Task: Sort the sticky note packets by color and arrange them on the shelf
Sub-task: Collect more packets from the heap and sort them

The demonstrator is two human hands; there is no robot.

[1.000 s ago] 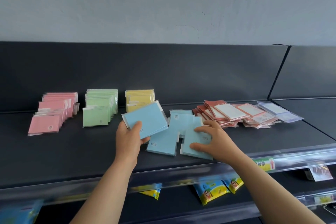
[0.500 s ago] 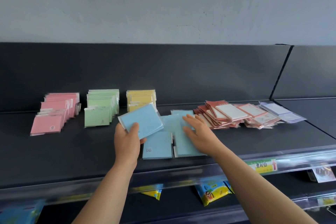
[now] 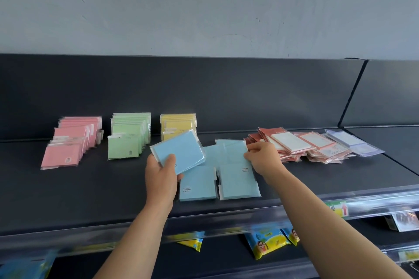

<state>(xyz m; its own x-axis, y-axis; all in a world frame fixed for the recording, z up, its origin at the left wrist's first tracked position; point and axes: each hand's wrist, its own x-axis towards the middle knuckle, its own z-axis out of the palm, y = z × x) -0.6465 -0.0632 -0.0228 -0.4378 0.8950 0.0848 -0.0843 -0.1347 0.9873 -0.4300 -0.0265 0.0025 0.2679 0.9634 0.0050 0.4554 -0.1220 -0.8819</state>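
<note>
- Holding a blue packet [image 3: 179, 152] tilted above the shelf [image 3: 90, 188], the left hand [image 3: 161, 172] has its thumb on top and its fingers beneath, clamped on the lower corner.
- The right hand [image 3: 264, 158] pinches the right edge of a second blue packet [image 3: 233, 150], which lies flat on the shelf; its fingers are closed on that edge.
- 2 front blue packets [image 3: 197, 184] lie side by side near the shelf's front edge, with a narrow gap between them.
- Further back, from left, stand the pink stack [image 3: 68, 142], the green stack [image 3: 127, 138] and the yellow stack [image 3: 178, 123], each apart from the next.
- Just right of the right hand sits a loose red-bordered pile [image 3: 294, 145], with lavender packets [image 3: 353, 142] at its far end.
</note>
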